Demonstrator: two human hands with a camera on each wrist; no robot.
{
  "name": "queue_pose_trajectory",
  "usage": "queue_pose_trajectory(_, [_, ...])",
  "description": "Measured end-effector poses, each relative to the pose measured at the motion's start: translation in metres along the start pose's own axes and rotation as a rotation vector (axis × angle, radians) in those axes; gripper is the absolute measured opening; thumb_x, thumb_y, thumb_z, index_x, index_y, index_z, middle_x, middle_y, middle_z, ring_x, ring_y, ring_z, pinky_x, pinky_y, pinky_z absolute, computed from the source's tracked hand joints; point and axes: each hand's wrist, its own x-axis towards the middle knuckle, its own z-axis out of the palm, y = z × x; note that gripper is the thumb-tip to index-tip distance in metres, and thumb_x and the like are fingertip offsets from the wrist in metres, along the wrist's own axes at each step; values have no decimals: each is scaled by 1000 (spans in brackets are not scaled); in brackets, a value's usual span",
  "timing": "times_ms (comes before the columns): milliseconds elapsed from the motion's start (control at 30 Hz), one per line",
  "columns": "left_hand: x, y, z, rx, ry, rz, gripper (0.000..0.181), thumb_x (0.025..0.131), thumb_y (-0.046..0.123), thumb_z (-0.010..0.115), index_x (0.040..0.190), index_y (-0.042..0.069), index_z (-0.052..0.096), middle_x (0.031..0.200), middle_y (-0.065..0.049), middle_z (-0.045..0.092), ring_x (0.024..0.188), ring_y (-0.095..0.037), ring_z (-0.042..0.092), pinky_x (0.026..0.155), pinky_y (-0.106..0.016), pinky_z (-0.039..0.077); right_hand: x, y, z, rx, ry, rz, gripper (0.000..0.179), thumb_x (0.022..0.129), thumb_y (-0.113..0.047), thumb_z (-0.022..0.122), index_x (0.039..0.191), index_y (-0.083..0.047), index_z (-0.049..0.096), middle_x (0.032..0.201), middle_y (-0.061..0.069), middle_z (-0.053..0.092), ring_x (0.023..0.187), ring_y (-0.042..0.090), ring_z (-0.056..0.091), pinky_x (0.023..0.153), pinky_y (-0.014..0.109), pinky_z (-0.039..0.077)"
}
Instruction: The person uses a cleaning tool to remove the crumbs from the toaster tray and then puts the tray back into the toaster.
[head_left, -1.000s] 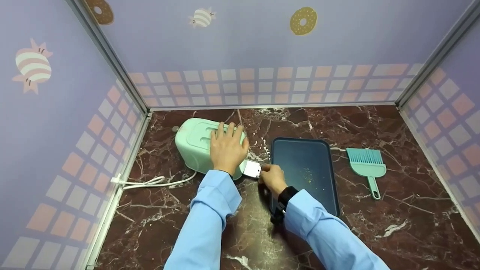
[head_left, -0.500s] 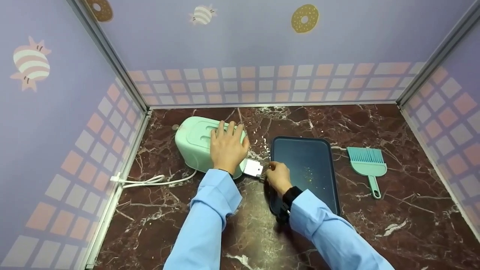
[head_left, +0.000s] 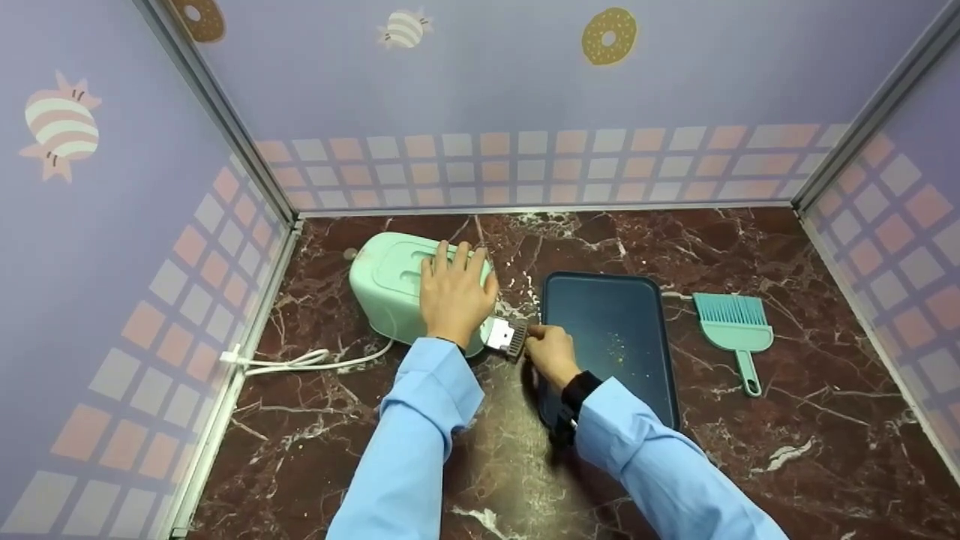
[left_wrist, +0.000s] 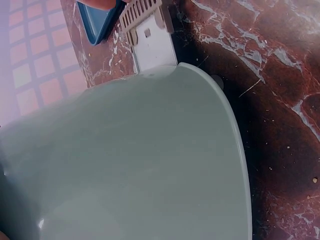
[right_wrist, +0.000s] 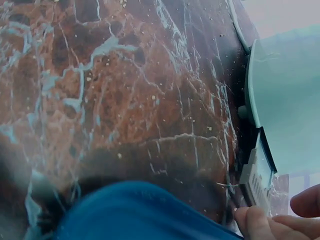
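A mint-green toaster (head_left: pixel 379 289) lies on its side on the dark marbled table. My left hand (head_left: pixel 456 300) rests on its upper face with the fingers spread. From the toaster's near right end sticks a metal crumb tray (head_left: pixel 505 335) with a brown slotted end, also visible in the left wrist view as a crumb tray (left_wrist: pixel 152 45). At this slotted end are the fingertips of my right hand (head_left: pixel 553 355). In the right wrist view, my right-hand fingers (right_wrist: pixel 255 222) touch the end, while another digit stands apart; whether they pinch it is unclear.
A dark blue baking tray (head_left: pixel 600 307) with crumbs lies under and beyond my right wrist. Farther right is a teal brush and dustpan set (head_left: pixel 735 334). A white cord (head_left: pixel 330 367) runs left from the toaster to the wall. Crumbs dot the table (head_left: pixel 825 450).
The crumb tray slid outward to the right by half a second ago, its brown end coming into view, then moved partly back into the toaster. My right hand went with it. My left hand stayed still.
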Motion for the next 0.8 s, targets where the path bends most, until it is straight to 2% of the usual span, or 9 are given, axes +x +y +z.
queue_pose_trajectory(133, [0, 0, 0, 3, 10, 4, 48, 105, 47, 44, 146, 25, 55, 150, -4, 52, 148, -35, 35, 118, -57, 28, 0, 1, 6, 102, -39, 33, 37, 94, -1, 54, 128, 4, 68, 117, 19, 72, 89, 19, 69, 69, 20, 50])
queue_pose_trajectory(300, [0, -1, 1, 2, 27, 7, 47, 104, 46, 45, 145, 25, 56, 149, -4, 53, 147, -35, 36, 118, -57, 29, 0, 0, 13, 209, -78, 53, 38, 96, 2, 53, 132, 7, 64, 127, 24, 67, 101, 24, 71, 78, 22, 56])
queue_pose_trajectory(467, [-1, -1, 0, 8, 26, 1, 47, 104, 47, 45, 145, 26, 56, 149, -4, 53, 148, -35, 36, 118, -58, 29, -2, -1, 18, 353, -116, 95, 36, 97, 3, 54, 131, 9, 64, 129, 25, 65, 96, 21, 69, 79, 22, 56])
queue_pose_trajectory(600, [-2, 0, 1, 8, 32, 8, 47, 104, 47, 45, 145, 25, 56, 149, -4, 53, 148, -35, 36, 118, -57, 29, -3, -2, 22, 463, -180, 97, 36, 99, 4, 51, 132, 12, 61, 129, 29, 62, 99, 26, 68, 86, 29, 58])
queue_pose_trajectory(800, [-2, -1, 1, 26, 34, 12, 47, 105, 48, 42, 145, 26, 56, 149, -4, 53, 147, -35, 37, 117, -56, 30, -3, -2, 25, 515, -241, 98, 39, 102, 2, 43, 138, 13, 55, 134, 31, 60, 118, 39, 63, 98, 42, 55])
